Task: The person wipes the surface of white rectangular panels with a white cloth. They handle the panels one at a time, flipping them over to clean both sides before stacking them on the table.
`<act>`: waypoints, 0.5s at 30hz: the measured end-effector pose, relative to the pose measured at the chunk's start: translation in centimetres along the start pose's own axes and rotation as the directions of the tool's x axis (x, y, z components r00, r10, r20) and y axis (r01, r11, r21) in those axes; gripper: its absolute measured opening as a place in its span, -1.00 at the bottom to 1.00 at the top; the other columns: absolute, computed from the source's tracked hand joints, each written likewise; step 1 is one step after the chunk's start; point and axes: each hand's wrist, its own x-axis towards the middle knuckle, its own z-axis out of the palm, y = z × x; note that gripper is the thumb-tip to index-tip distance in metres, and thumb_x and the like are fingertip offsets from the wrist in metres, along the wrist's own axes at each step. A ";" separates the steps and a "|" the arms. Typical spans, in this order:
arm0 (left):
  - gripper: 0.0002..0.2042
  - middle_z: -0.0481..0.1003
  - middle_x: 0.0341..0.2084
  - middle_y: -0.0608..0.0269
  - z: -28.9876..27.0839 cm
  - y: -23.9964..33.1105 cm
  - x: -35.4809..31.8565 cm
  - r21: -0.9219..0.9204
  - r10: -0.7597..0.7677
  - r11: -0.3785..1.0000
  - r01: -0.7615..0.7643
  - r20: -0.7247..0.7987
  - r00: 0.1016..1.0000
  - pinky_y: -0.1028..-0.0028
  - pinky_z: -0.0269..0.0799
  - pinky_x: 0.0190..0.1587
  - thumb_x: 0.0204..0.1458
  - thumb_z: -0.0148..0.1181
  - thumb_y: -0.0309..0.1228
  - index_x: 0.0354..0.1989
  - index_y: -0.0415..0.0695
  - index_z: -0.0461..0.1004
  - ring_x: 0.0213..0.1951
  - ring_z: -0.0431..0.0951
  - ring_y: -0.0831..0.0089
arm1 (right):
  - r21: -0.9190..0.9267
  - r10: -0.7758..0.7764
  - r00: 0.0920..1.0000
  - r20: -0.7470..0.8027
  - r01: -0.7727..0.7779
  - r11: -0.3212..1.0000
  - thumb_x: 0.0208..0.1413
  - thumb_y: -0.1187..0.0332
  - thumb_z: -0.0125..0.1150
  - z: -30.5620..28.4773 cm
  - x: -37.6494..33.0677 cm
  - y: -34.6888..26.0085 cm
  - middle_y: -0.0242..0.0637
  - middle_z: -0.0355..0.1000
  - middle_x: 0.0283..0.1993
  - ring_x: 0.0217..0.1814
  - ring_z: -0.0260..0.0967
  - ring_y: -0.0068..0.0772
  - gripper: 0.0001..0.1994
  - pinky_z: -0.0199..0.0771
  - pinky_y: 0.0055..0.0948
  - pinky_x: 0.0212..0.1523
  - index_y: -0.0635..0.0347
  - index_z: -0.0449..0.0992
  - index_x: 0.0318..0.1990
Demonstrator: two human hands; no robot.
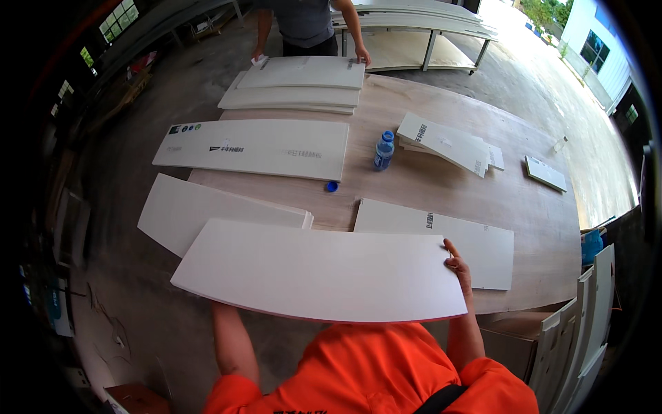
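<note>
Concrete floor (114, 276) stretches around our broad wooden counter (541, 234), where white boards (255, 165) lie in separate groups, perhaps so that each is easy to pick out. We hold one long white board (317, 272) at the counter's near side, its plain face toward us. Our right grip (458, 267) is closed on its right end; our left grip is hidden beneath the board, so we cannot tell its state, though support spread along such length would seem sensible. Between the groups stands a blue bottle (383, 153), near a loose blue cap (332, 186). Across from us, a co-worker (300, 27) stands behind a pile of boards (289, 98)
</note>
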 end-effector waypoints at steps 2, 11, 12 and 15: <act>-0.42 0.34 0.37 0.15 -4.0 0.3 -1.3 -0.122 -0.020 0.993 -0.005 -0.200 0.980 -0.04 0.12 0.46 0.39 -0.19 0.06 0.40 -0.07 0.30 0.40 0.27 0.13 | -0.040 0.004 1.000 -0.026 -0.005 0.999 0.04 0.58 0.00 -0.4 1.5 2.5 -0.25 0.39 0.20 0.14 0.48 -0.35 -0.22 0.57 -0.34 0.13 0.12 0.17 0.53; -0.46 0.37 0.34 0.15 -5.4 3.6 0.7 -0.078 -0.085 0.995 0.057 -0.433 0.897 0.12 0.26 0.39 0.39 -0.01 -0.04 0.38 -0.16 0.30 0.33 0.36 0.14 | -0.419 0.018 0.987 0.160 0.051 0.906 0.25 0.49 0.15 6.4 8.4 11.8 -0.38 0.55 -0.08 -0.18 0.48 -0.56 -0.48 0.52 -0.49 -0.14 0.17 0.37 0.39; -0.47 0.37 0.34 0.14 -7.7 4.3 1.5 0.052 -0.032 0.997 0.061 -0.444 0.895 0.14 0.24 0.39 0.38 0.02 -0.06 0.37 -0.17 0.31 0.33 0.36 0.15 | -0.599 -0.075 0.992 0.101 0.121 0.792 0.30 0.48 0.12 7.6 8.6 12.4 -0.26 0.57 0.00 -0.10 0.54 -0.39 -0.49 0.56 -0.39 -0.08 0.19 0.33 0.40; -0.47 0.29 0.37 -0.02 -13.4 4.9 3.0 0.756 0.389 0.654 0.013 -0.351 0.852 0.15 0.19 0.41 0.34 0.13 -0.17 0.37 -0.21 0.28 0.41 0.24 0.08 | -0.958 -0.546 0.824 0.149 0.257 0.126 0.36 0.45 0.09 12.6 8.3 14.1 -0.01 0.57 0.13 0.06 0.60 -0.04 -0.48 0.61 -0.20 0.01 0.24 0.23 0.44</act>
